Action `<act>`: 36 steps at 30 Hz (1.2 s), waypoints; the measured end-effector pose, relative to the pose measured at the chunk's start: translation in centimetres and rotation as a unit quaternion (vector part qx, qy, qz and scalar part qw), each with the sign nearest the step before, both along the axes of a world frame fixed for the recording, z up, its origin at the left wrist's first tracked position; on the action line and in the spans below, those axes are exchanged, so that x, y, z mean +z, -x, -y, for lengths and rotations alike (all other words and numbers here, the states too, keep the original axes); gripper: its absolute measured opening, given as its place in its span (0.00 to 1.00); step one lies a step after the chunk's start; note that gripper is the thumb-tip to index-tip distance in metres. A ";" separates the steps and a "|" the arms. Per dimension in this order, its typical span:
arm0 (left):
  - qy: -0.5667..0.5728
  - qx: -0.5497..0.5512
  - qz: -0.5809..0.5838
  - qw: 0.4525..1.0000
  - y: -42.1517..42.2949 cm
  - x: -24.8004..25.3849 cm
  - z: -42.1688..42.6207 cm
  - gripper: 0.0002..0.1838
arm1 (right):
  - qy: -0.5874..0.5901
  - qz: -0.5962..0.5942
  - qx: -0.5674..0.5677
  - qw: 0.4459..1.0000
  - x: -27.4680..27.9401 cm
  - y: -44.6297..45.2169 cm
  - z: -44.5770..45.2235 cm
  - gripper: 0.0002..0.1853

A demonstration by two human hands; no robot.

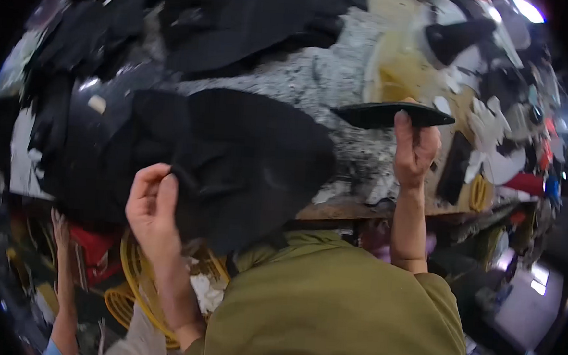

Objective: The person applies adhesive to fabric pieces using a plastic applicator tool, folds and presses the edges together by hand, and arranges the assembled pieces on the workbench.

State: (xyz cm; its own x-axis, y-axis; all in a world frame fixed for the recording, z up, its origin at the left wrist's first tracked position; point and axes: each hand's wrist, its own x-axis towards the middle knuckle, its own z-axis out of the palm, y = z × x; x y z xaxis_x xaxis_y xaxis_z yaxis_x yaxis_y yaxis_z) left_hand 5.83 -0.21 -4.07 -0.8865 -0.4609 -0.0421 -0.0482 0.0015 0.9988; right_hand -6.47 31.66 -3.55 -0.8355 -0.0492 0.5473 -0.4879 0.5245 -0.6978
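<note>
My left hand (pixel 151 202) pinches the near edge of a large black sheet (pixel 259 150), which looks like soft fabric or leather. The sheet spreads across the worktable and hangs over its front edge towards my lap. To the right, my right hand (pixel 415 153) is closed on a thin, dark, flat piece with pointed ends (pixel 372 115), held above the table with the thumb on its near side. Its exact kind is not clear from this angle.
More black sheets (pixel 261 26) lie at the back. A mottled grey-white surface (pixel 343 57) shows between them. White scraps (pixel 488 135) and a dark block (pixel 454 167) are on the right. Yellow baskets (pixel 129 279) stand below. At left is another person's arm (pixel 64 281).
</note>
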 end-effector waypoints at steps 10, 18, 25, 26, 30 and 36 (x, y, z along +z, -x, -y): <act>-0.066 -0.185 0.160 0.967 5.5 2.1 3.9 0.06 | -0.208 -0.097 -0.019 0.973 -0.6 2.5 -6.6 0.09; -0.101 -0.161 0.286 0.939 6.2 3.3 2.9 0.05 | 0.269 0.136 -0.126 0.945 -4.2 -0.9 -4.5 0.10; -0.141 -0.227 0.256 0.929 3.6 5.0 1.5 0.07 | 0.252 0.232 0.229 0.911 0.7 -1.8 7.9 0.08; -0.146 -0.227 0.253 0.929 3.2 5.0 1.5 0.07 | 0.207 0.198 0.247 0.926 1.0 -1.6 8.9 0.08; -0.154 -0.242 0.247 0.926 2.2 4.9 1.5 0.08 | 0.147 0.169 0.267 0.937 1.1 -1.5 10.6 0.06; -0.200 -0.228 0.250 0.920 2.8 4.3 1.5 0.09 | -0.063 -0.086 0.433 0.895 3.0 -1.4 9.1 0.12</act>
